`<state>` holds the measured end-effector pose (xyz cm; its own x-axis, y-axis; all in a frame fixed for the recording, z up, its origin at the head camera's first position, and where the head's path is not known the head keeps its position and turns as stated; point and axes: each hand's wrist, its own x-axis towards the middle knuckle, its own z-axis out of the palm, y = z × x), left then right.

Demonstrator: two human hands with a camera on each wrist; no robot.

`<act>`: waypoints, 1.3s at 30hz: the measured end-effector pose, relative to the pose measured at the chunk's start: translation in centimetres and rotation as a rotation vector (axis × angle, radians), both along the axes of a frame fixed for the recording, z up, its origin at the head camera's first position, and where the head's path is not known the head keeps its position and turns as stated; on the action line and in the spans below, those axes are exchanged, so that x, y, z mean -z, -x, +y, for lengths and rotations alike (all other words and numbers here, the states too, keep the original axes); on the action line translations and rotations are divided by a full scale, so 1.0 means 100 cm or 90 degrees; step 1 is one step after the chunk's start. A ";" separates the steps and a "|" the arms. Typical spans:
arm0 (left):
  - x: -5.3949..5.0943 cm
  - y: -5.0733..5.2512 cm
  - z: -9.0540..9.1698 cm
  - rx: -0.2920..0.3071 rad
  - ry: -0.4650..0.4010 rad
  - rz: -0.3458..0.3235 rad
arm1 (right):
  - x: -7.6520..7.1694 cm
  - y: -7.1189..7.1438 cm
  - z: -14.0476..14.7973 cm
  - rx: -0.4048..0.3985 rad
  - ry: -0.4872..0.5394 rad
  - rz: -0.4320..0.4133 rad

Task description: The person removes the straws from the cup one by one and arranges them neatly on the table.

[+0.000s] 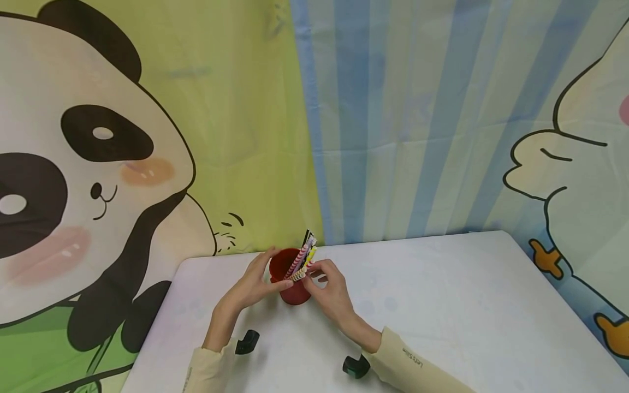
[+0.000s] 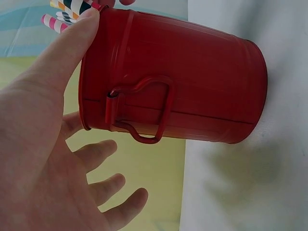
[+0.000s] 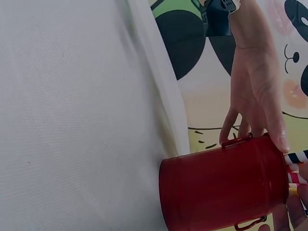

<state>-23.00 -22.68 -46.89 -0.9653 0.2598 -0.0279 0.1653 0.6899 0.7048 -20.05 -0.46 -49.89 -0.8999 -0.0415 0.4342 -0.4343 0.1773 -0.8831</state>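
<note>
A red metal bucket (image 1: 296,296) with small side handles stands at the table's far edge. Several striped paper straws (image 1: 301,261) lean inside it, their ends rising above the rim. My left hand (image 1: 254,285) holds the bucket's rim from the left, thumb along the front near the straws; its other fingers spread beside the wall in the left wrist view. From the right, my right hand (image 1: 333,292) pinches at the straws by the rim with thumb and fingers. Only those fingertips (image 3: 292,211) enter the right wrist view, so their exact hold is partly hidden.
The white-covered table (image 1: 432,305) stretches to the right and toward me. Behind it hangs a printed curtain (image 1: 255,136) with a panda and stripes. Black wrist devices (image 1: 247,342) sit beside both sleeves.
</note>
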 end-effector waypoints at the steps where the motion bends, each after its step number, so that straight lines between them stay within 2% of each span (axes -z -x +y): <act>1: 0.000 0.000 0.000 -0.001 -0.001 -0.001 | 0.000 0.000 0.000 -0.001 0.004 0.003; 12: -0.002 -0.002 0.002 -0.001 -0.004 -0.004 | -0.009 -0.002 0.005 0.002 -0.014 0.013; 16: -0.003 -0.002 0.002 -0.002 -0.006 -0.007 | -0.014 -0.003 0.008 -0.001 0.002 0.004; 22: -0.003 -0.001 0.002 0.004 -0.009 -0.006 | -0.022 -0.004 0.012 -0.008 0.035 0.028; 32: -0.003 -0.002 0.002 0.003 -0.009 -0.015 | -0.035 -0.005 0.023 -0.002 0.036 0.016; 35: -0.003 -0.002 0.003 0.005 -0.011 -0.016 | -0.054 -0.014 0.026 0.002 0.036 -0.003; 39: -0.002 -0.001 0.002 0.004 -0.015 -0.020 | -0.061 -0.017 0.029 0.016 0.033 -0.006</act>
<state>-22.86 -22.46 -46.65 -0.9625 0.2661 -0.0522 0.1466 0.6724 0.7255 -18.36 2.45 -43.75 -0.9045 0.0041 0.4265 -0.4216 0.1418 -0.8956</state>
